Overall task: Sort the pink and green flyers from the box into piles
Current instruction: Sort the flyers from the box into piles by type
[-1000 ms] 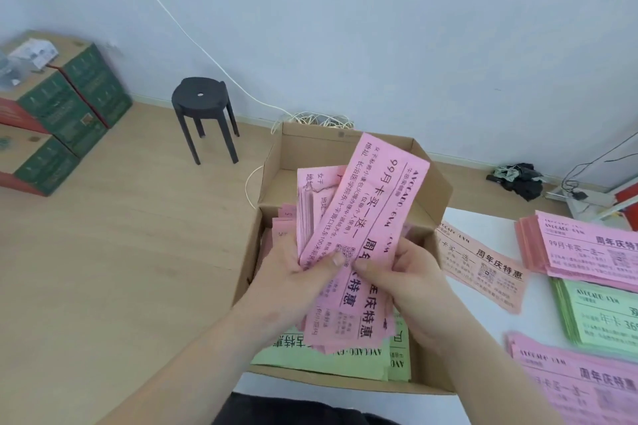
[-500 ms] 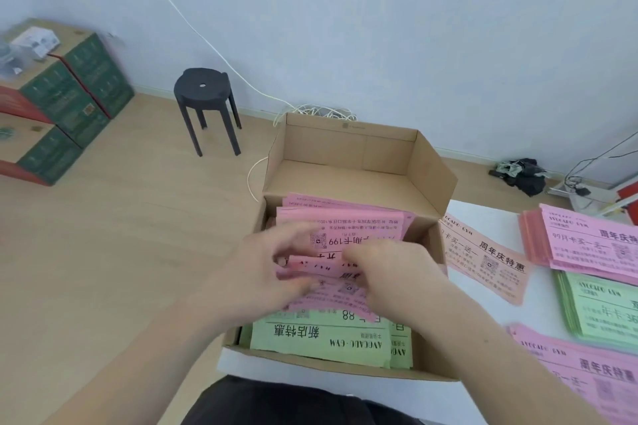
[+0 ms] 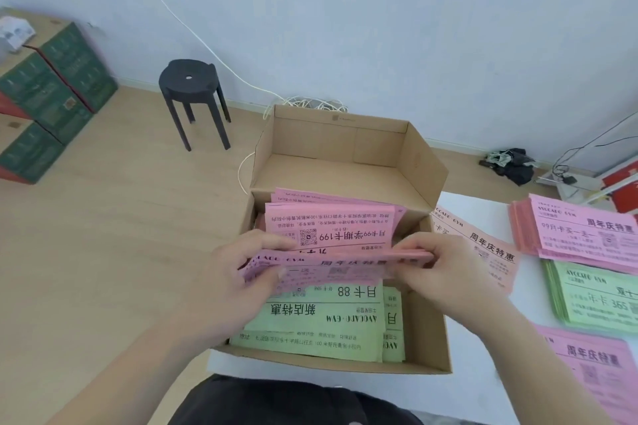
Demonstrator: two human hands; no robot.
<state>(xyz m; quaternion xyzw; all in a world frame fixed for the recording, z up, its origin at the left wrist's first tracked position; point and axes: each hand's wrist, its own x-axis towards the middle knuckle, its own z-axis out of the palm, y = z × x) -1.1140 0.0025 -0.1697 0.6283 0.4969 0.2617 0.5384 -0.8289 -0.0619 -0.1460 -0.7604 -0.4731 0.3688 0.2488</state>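
An open cardboard box (image 3: pixel 345 138) stands at the table's left edge, holding pink flyers (image 3: pixel 331 229) at the back and green flyers (image 3: pixel 310 324) at the front. My left hand (image 3: pixel 238 279) and my right hand (image 3: pixel 445 272) each pinch one end of a small bundle of pink flyers (image 3: pixel 331 267), held level just above the box's contents. On the table to the right lie a single pink flyer (image 3: pixel 483 248), a pink pile (image 3: pixel 580 231), a green pile (image 3: pixel 597 293) and another pink pile (image 3: pixel 593 369).
A black stool (image 3: pixel 190 86) stands on the wooden floor to the left. Green and red cartons (image 3: pixel 45 93) are stacked at far left. A white cable (image 3: pixel 303 102) is coiled behind the box. Dark clutter and wires (image 3: pixel 511 162) lie by the wall at right.
The pink bundle, held upright a second ago, has been laid down flat over the box. Both hands have slid apart to its two ends.
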